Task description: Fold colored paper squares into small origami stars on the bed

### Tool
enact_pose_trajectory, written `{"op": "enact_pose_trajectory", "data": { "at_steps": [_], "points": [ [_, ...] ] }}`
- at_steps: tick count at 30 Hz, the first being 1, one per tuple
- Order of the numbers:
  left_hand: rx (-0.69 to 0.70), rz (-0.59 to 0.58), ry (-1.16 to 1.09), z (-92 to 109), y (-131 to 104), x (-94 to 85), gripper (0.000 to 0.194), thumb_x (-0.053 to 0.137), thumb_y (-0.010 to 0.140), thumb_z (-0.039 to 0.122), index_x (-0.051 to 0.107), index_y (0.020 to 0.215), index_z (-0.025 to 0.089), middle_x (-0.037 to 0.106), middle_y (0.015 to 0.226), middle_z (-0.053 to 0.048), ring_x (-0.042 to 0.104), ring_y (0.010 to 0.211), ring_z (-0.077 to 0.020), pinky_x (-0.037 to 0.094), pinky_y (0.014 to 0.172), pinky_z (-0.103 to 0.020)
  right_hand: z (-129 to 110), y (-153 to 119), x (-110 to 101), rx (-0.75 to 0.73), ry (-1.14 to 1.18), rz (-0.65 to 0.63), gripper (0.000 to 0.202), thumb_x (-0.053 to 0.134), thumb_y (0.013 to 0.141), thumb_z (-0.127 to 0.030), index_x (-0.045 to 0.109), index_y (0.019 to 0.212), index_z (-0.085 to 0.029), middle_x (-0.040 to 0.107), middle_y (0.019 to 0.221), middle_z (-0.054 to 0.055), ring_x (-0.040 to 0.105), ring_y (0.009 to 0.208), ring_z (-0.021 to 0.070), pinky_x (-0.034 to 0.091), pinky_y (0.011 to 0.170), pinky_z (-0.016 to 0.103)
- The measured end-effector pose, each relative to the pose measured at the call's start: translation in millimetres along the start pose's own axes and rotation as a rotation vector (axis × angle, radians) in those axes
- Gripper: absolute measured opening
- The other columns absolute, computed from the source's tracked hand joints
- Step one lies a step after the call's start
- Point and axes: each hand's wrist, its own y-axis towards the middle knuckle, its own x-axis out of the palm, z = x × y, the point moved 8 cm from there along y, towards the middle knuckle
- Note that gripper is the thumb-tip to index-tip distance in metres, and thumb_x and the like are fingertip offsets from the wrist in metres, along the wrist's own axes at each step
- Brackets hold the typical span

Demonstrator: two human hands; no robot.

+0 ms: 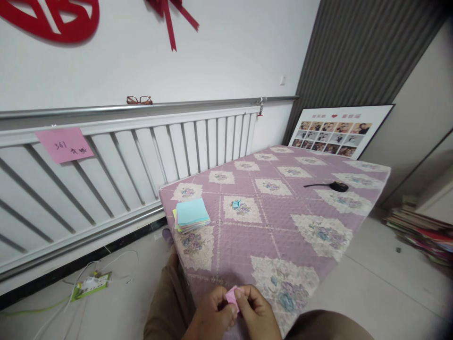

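A small folded piece of pink paper (232, 296) is pinched between my two hands, low over the near edge of the bed-like surface. My left hand (214, 311) grips it from the left, thumb and fingers closed. From the right, my right hand (257, 309) presses its thumb and fingers on the paper. Farther off lies a stack of square coloured paper (193, 212), light blue on top, with yellow and pink edges showing. To its right sits a small folded blue paper piece (236, 204).
A purple flowered cloth (244, 236) covers the surface. A black object with a thin tail (339, 186) lies at the right. A white radiator (134, 156) runs along the wall, with a pink note (64, 144) on it. A power strip (91, 284) is on the floor.
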Motion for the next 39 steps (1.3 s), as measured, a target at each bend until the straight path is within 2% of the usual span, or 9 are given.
{"op": "enact_pose_trajectory", "data": {
  "at_steps": [3, 9, 16, 19, 25, 28, 31, 35, 39],
  "points": [
    [0.02, 0.029, 0.003, 5.3, 1.8, -3.8, 0.016, 0.058, 0.075, 0.034, 0.053, 0.075, 0.018, 0.052, 0.059, 0.005, 0.045, 0.053, -0.0102, 0.034, 0.053, -0.022, -3.4, 2.2, -4.1, -0.031, -0.059, 0.02, 0.042, 0.066, 0.069, -0.061, 0.059, 0.061, -0.02, 0.057, 0.054, -0.002, 0.052, 0.053, 0.0156, 0.042, 0.056, 0.027],
    [0.039, 0.125, -0.004, 10.0, 10.2, -10.1, 0.023, 0.06, 0.072, 0.039, 0.055, 0.066, 0.018, 0.048, 0.05, 0.006, 0.042, 0.047, -0.0094, 0.032, 0.051, -0.023, -0.6, 5.9, -5.4, -0.033, -0.069, 0.014, 0.045, 0.064, 0.068, -0.064, 0.058, 0.06, -0.02, 0.054, 0.052, -0.003, 0.047, 0.051, 0.0135, 0.037, 0.054, 0.025],
    [-0.001, 0.196, -0.148, 1.7, 22.0, -10.6, 0.027, 0.06, 0.068, 0.044, 0.053, 0.07, 0.018, 0.05, 0.046, 0.006, 0.039, 0.04, -0.0071, 0.028, 0.044, -0.021, 10.4, 9.5, -23.7, -0.007, 0.091, 0.102, 0.051, 0.066, 0.066, -0.064, 0.058, 0.094, -0.022, 0.051, 0.055, -0.005, 0.047, 0.051, 0.0131, 0.037, 0.053, 0.025],
    [-0.019, 0.235, -0.205, -3.5, 28.9, -11.9, 0.028, 0.06, 0.068, 0.044, 0.052, 0.073, 0.018, 0.051, 0.047, 0.006, 0.04, 0.04, -0.0071, 0.028, 0.043, -0.02, 4.1, 11.3, -27.0, -0.025, 0.037, 0.094, 0.046, 0.065, 0.068, -0.063, 0.059, 0.088, -0.022, 0.052, 0.058, -0.005, 0.047, 0.054, 0.0136, 0.037, 0.054, 0.025],
    [0.009, 0.25, -0.203, -4.6, 38.8, -2.5, 0.023, 0.061, 0.067, 0.039, 0.052, 0.069, 0.018, 0.049, 0.052, 0.006, 0.04, 0.044, -0.0074, 0.029, 0.044, -0.02, -12.5, 21.5, -17.8, -0.066, -0.059, -0.05, 0.04, 0.067, 0.068, -0.059, 0.06, 0.066, -0.02, 0.057, 0.061, -0.001, 0.052, 0.062, 0.0162, 0.041, 0.062, 0.026],
    [0.047, 0.24, -0.103, -0.4, 39.3, -0.2, 0.014, 0.058, 0.071, 0.031, 0.053, 0.068, 0.018, 0.047, 0.053, 0.007, 0.041, 0.049, -0.0082, 0.032, 0.049, -0.021, -15.5, 29.9, -20.8, -0.06, -0.134, -0.094, 0.037, 0.062, 0.073, -0.056, 0.059, 0.067, -0.02, 0.058, 0.065, 0.0, 0.053, 0.066, 0.017, 0.042, 0.065, 0.027],
    [0.091, 0.244, 0.102, 8.7, 39.9, -4.2, 0.006, 0.058, 0.073, 0.024, 0.057, 0.074, 0.018, 0.055, 0.062, 0.004, 0.048, 0.058, -0.0107, 0.037, 0.057, -0.022, -19.9, 39.2, -23.4, -0.085, -0.282, -0.173, 0.032, 0.057, 0.078, -0.05, 0.056, 0.067, -0.02, 0.052, 0.063, -0.002, 0.048, 0.063, 0.0152, 0.038, 0.06, 0.025],
    [0.209, 0.231, 0.378, 31.9, 44.8, -5.1, 0.024, 0.054, 0.073, 0.014, 0.063, 0.095, 0.02, 0.063, 0.085, -0.001, 0.054, 0.072, -0.0142, 0.039, 0.066, -0.025, -24.3, 55.6, -25.7, -0.135, -0.436, -0.267, 0.029, 0.055, 0.078, -0.043, 0.051, 0.062, -0.02, 0.045, 0.061, -0.004, 0.042, 0.061, 0.0135, 0.033, 0.058, 0.025],
    [0.321, 0.216, 0.533, 55.2, 55.1, 5.7, 0.017, 0.05, 0.077, 0.015, 0.065, 0.081, 0.02, 0.062, 0.08, -0.002, 0.054, 0.077, -0.0166, 0.038, 0.071, -0.027, -19.1, 77.5, -34.9, -0.113, -0.319, -0.247, 0.033, 0.061, 0.073, -0.047, 0.05, 0.059, -0.02, 0.042, 0.057, -0.005, 0.039, 0.057, 0.0125, 0.031, 0.056, 0.025]
  ]
}}
